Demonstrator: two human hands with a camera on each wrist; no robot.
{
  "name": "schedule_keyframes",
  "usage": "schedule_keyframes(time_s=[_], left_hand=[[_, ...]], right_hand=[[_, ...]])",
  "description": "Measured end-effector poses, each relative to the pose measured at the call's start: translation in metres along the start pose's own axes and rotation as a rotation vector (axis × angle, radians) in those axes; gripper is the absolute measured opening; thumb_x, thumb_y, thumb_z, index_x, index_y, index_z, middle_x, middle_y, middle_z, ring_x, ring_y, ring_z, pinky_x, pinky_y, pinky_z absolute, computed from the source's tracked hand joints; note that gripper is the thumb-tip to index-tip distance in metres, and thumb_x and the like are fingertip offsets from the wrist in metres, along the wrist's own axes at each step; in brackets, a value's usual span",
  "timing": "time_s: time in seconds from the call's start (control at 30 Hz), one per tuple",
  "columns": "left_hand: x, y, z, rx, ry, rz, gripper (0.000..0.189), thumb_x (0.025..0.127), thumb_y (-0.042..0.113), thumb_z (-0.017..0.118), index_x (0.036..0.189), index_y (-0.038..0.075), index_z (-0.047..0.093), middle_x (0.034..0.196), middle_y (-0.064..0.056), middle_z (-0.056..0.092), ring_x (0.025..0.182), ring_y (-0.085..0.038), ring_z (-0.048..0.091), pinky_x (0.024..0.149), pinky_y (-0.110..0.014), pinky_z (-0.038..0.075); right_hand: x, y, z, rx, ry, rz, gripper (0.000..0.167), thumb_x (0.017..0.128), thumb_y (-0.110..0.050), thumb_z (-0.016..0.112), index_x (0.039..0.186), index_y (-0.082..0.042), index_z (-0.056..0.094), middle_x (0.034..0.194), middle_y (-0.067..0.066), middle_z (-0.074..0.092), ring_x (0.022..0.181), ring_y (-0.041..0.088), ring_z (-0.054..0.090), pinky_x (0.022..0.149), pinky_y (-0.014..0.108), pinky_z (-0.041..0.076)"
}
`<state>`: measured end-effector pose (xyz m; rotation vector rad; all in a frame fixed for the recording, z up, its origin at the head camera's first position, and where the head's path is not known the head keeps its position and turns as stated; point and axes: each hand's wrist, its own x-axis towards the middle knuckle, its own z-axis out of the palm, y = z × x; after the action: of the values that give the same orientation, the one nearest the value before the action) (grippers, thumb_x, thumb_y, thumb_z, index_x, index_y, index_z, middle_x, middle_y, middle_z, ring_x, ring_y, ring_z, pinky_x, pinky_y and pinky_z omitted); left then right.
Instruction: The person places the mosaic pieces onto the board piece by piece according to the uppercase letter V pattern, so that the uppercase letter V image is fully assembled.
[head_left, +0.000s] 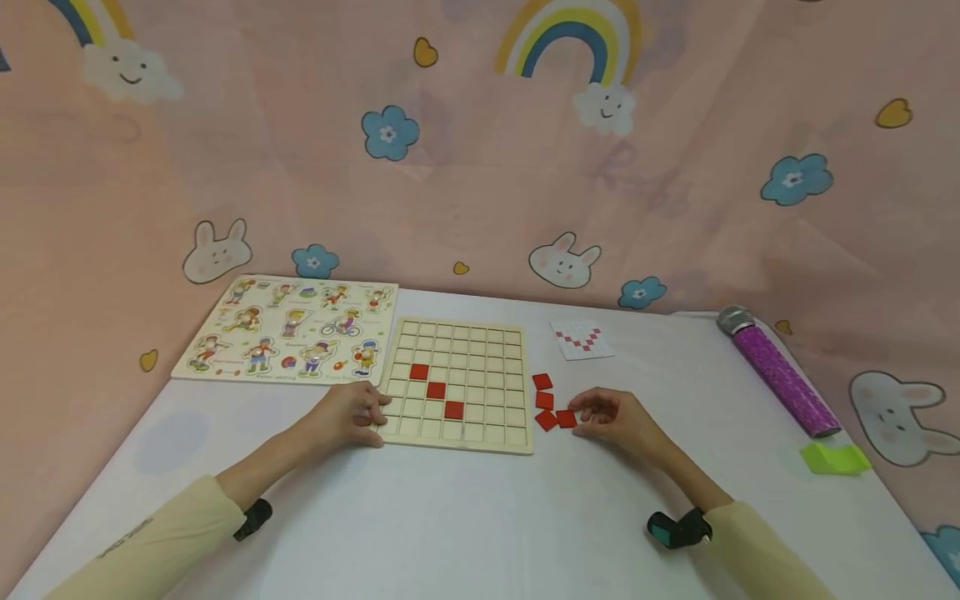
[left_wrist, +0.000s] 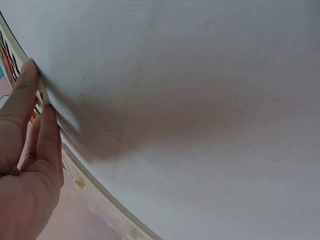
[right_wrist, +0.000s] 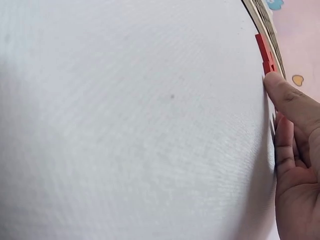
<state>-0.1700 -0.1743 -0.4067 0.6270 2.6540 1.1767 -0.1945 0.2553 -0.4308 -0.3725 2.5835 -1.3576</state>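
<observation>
A pale wooden grid board lies on the table with three red square tiles set in its cells in a descending diagonal. My left hand holds the board's near left corner between thumb and fingers; in the left wrist view the left hand pinches its edge. To the board's right lie several loose red tiles. My right hand pinches the nearest red tile at its right side, thumb in front. In the right wrist view the right hand partly hides the red tiles.
A small white pattern card with red squares lies behind the loose tiles. At the back left is a picture puzzle board of sports figures. A glittery purple microphone and a green paper piece are at the right edge.
</observation>
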Motion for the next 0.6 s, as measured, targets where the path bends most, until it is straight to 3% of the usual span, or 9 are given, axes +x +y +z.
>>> schedule_keyframes(time_s=[0.37, 0.6], left_hand=[[0.0001, 0.0002, 0.0007, 0.004, 0.008, -0.011, 0.022, 0.067, 0.001, 0.084, 0.073, 0.004, 0.063, 0.112, -0.019, 0.064, 0.103, -0.034, 0.063, 0.081, -0.030, 0.057], [-0.0012, 0.0030, 0.0000, 0.011, 0.009, -0.011, 0.022, 0.067, 0.001, 0.084, 0.074, 0.004, 0.064, 0.112, -0.019, 0.064, 0.101, -0.034, 0.064, 0.080, -0.030, 0.057]], right_hand=[[-0.0010, 0.0027, 0.0003, -0.024, 0.016, -0.045, 0.031, 0.080, -0.012, 0.078, 0.108, -0.004, 0.066, 0.096, 0.008, 0.065, 0.081, 0.023, 0.057, 0.069, 0.017, 0.053], [-0.0033, -0.0004, -0.0015, 0.035, 0.010, -0.027, 0.033, 0.082, -0.012, 0.076, 0.111, -0.001, 0.064, 0.104, 0.014, 0.066, 0.086, 0.023, 0.063, 0.077, 0.017, 0.055]])
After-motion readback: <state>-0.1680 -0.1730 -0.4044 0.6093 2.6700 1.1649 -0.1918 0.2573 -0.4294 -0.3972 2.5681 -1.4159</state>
